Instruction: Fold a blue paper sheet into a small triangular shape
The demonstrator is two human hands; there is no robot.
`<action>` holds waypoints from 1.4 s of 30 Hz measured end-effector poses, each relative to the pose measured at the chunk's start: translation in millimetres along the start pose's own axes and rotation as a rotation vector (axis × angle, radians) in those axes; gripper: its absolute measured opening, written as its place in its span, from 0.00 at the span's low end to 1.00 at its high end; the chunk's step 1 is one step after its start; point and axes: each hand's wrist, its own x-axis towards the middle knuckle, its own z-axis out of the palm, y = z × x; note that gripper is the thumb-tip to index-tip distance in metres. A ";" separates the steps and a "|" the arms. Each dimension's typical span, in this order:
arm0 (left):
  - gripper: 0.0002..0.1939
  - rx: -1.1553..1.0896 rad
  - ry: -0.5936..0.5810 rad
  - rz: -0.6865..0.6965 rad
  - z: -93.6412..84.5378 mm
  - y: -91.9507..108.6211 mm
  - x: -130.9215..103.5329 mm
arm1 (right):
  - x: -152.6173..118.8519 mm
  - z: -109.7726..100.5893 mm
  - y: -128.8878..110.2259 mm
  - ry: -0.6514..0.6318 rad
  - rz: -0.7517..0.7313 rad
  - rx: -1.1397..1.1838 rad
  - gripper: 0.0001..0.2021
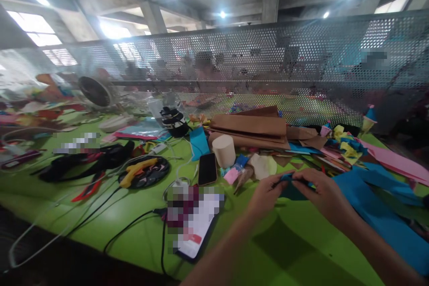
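From where I stand, the small blue piece is right between the two hands, lifted just over the green worktop and in front of the person. It looks like paper or thin sheet, though I can't be sure of that. Its upper edge runs roughly side to side, from one set of fingertips to the other, and a darker teal part shows below, between the hands. Neither hand is clearly nearer, since both touch it, one at each side.

The left hand comes in from the left with its thumb and fingers closed in a pinch on the near end of its side. The right hand reaches in from the other side, fingers bent and pinching too, so the fingertips of the two hands sit close together with the piece clamped between them. How hard they press, I can't tell.

A shadow falls on the worktop beneath the hands. Beyond the left hand lie a pale crumpled scrap and a cream roll standing upright, with a dark phone just beside it. Folded brown paper lies farther back, and a large blue sheet spreads on the worktop beside the right forearm.
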 end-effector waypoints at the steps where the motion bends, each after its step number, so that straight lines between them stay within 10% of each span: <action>1: 0.21 -0.013 0.003 0.003 0.1 -0.5 0.1 | 1.2 -0.2 1.1 0.023 -0.003 -0.028 0.06; 7: 0.19 -0.068 0.100 -0.022 -2.5 3.2 -1.4 | 9.5 -4.7 7.1 0.150 -0.006 -0.127 0.08; 17: 0.15 0.099 0.184 -0.096 -4.5 -2.9 0.2 | 1.6 8.2 23.6 -0.004 0.208 0.092 0.13; 27: 0.16 0.149 0.377 -0.069 -15.0 2.0 2.6 | 2.2 -23.1 31.7 -0.194 0.431 0.342 0.20; 42: 0.20 -0.030 0.345 -0.109 -17.4 -0.2 3.1 | 5.7 -24.9 46.3 -0.185 0.477 0.532 0.22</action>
